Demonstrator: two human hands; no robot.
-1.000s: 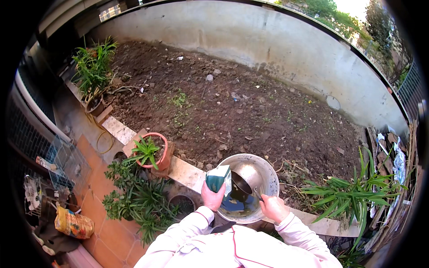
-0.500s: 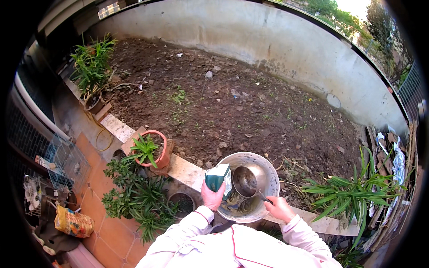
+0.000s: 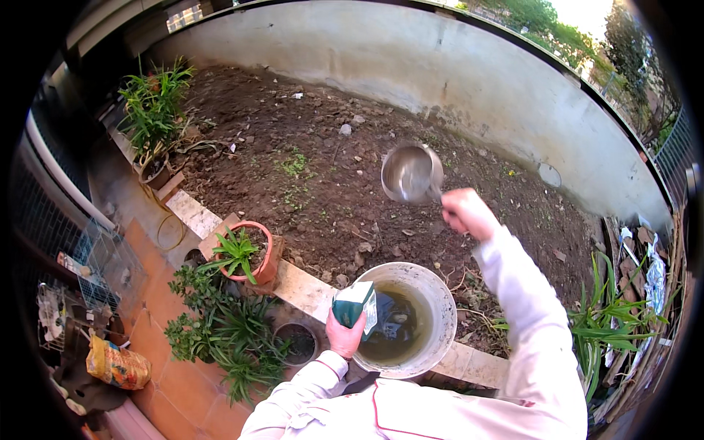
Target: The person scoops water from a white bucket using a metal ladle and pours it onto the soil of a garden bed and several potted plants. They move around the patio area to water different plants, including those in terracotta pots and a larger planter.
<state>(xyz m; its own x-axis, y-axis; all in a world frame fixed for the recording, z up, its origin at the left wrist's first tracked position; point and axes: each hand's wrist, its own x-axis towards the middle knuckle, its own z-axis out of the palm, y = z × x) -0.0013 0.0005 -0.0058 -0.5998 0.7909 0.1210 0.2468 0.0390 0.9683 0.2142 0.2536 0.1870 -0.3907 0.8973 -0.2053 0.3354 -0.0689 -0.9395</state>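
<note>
My right hand [image 3: 468, 213] is closed round the handle of a metal saucepan [image 3: 408, 173], held out over the dark soil with its inside showing. Some blur lies on the pan. My left hand [image 3: 345, 335] grips a green and white carton [image 3: 353, 306] at the left rim of a whitish bucket [image 3: 449, 315]. Murky brownish-green water [image 3: 392, 334] stands in the bucket.
Broken soil [image 3: 330, 169] with stones reaches back to a concrete wall [image 3: 352, 55]. A pale ledge [image 3: 301, 284] borders it, bearing a potted plant [image 3: 237, 253]. Leafy plants [image 3: 227, 337] grow at left; a spiky plant [image 3: 609, 315] and wood scraps [image 3: 638, 271] are at right.
My right hand has lifted the saucepan out of the bucket and swung it forward over the soil. The left hand keeps the carton near the bucket's rim, slightly lower.
</note>
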